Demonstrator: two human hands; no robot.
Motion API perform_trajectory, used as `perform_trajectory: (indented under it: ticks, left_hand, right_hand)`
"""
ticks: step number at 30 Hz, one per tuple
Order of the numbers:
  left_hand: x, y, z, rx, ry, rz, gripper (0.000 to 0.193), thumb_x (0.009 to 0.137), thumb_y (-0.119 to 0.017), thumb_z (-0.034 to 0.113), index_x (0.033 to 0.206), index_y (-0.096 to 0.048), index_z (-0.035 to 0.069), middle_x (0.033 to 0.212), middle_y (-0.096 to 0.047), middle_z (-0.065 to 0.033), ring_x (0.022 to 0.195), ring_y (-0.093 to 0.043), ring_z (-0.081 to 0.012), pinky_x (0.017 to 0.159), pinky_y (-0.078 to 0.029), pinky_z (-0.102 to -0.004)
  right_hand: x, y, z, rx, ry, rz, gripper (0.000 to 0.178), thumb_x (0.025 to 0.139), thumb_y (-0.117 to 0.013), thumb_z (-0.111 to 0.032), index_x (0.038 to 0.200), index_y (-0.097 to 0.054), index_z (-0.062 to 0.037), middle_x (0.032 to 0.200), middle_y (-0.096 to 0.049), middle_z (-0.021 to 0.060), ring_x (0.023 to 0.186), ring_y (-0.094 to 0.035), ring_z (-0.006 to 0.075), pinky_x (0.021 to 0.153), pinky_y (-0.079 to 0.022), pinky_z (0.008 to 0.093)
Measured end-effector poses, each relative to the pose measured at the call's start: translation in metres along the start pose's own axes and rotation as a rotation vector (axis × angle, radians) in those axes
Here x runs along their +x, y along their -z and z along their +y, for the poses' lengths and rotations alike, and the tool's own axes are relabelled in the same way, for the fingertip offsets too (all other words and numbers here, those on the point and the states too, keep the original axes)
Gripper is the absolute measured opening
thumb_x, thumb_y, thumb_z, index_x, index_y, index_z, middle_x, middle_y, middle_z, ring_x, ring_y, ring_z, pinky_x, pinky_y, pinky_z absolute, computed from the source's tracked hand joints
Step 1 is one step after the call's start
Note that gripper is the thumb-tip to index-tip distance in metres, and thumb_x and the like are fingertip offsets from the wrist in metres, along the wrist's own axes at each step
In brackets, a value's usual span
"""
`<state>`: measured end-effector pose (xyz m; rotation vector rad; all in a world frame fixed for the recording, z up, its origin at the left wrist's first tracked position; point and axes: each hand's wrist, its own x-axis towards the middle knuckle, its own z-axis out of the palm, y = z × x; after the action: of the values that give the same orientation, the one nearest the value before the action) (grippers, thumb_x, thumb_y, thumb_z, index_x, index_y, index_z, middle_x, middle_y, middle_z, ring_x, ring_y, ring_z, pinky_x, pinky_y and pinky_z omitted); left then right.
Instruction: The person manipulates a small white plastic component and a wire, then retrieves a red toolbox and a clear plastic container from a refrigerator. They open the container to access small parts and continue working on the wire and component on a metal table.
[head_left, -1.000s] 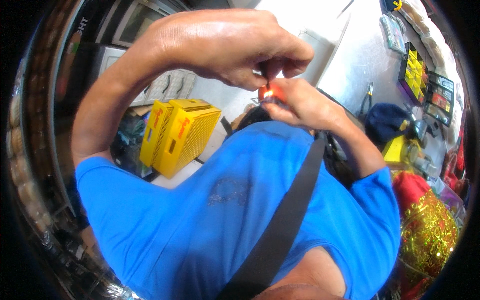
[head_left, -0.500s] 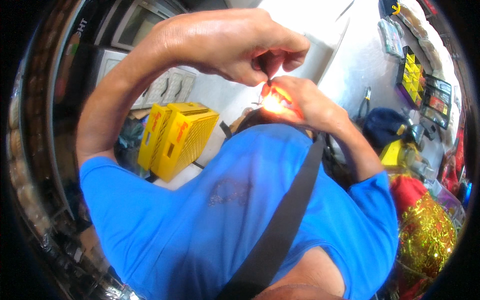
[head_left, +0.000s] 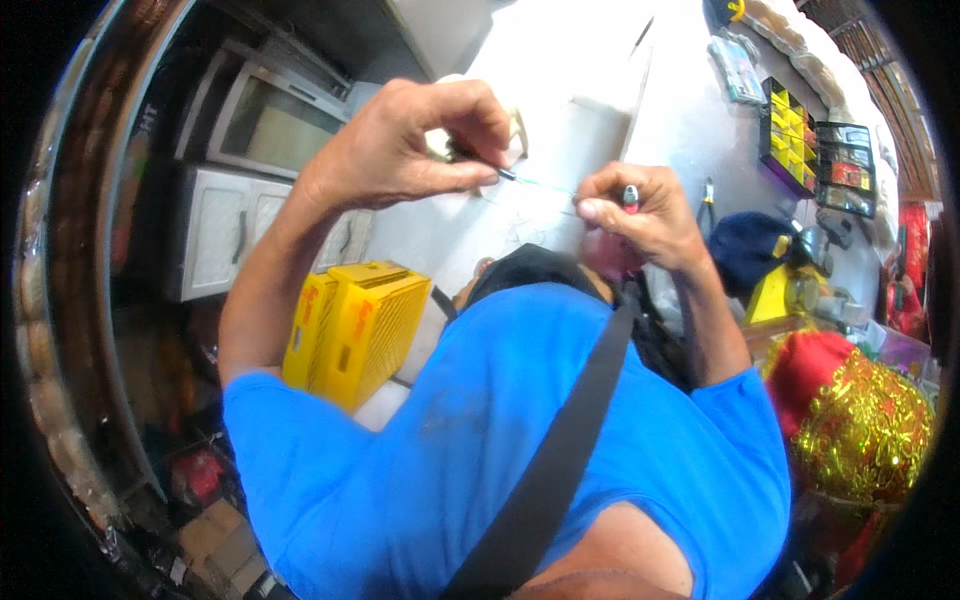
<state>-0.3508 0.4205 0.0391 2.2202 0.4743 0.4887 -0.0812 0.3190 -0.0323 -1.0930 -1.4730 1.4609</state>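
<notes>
My left hand is closed in a pinch on a small dark piece at the end of a thin line. The line stretches across to my right hand, whose thumb and forefinger pinch its other end. A red lighter with a metal top sticks up out of the right hand; the rest is hidden by the fingers. Both hands hang in the air in front of my blue shirt, a short way apart.
Yellow plastic crates stand at the left, near white cabinets. On the metal worktop at the right lie a yellow-and-black compartment box, pliers, and a dark blue cap. A red-and-gold tinsel bundle sits nearer.
My hands were together, with a bright orange glow at the right hand. They have moved apart, stretching the line between them, and the glow is gone. The left hand has come lower.
</notes>
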Motion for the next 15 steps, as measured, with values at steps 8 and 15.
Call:
perform_trajectory:
  ticks: [8,15]
  left_hand:
    - [-0.024,-0.036,-0.015,-0.109,0.059,0.241,0.020,0.078,-0.080,0.005,0.093,-0.067,0.007,0.088,-0.070,-0.0052,0.082,-0.070,-0.0112,0.075,-0.059,-0.0275]
    - [-0.040,-0.068,-0.021,-0.338,0.143,0.386,0.023,0.079,-0.078,0.001,0.100,-0.068,0.002,0.089,-0.069,-0.0054,0.081,-0.068,-0.0112,0.076,-0.057,-0.0256]
  right_hand:
    - [0.003,0.014,-0.041,-0.226,0.033,0.054,0.019,0.089,-0.074,-0.017,0.095,-0.073,0.0008,0.073,-0.065,-0.0005,0.069,-0.053,0.0051,0.062,-0.045,0.0239]
    - [0.013,0.006,-0.069,-0.487,0.083,0.004,0.017,0.089,-0.072,-0.017,0.091,-0.072,-0.0006,0.070,-0.064,0.0034,0.067,-0.054,0.0085,0.063,-0.046,0.0278]
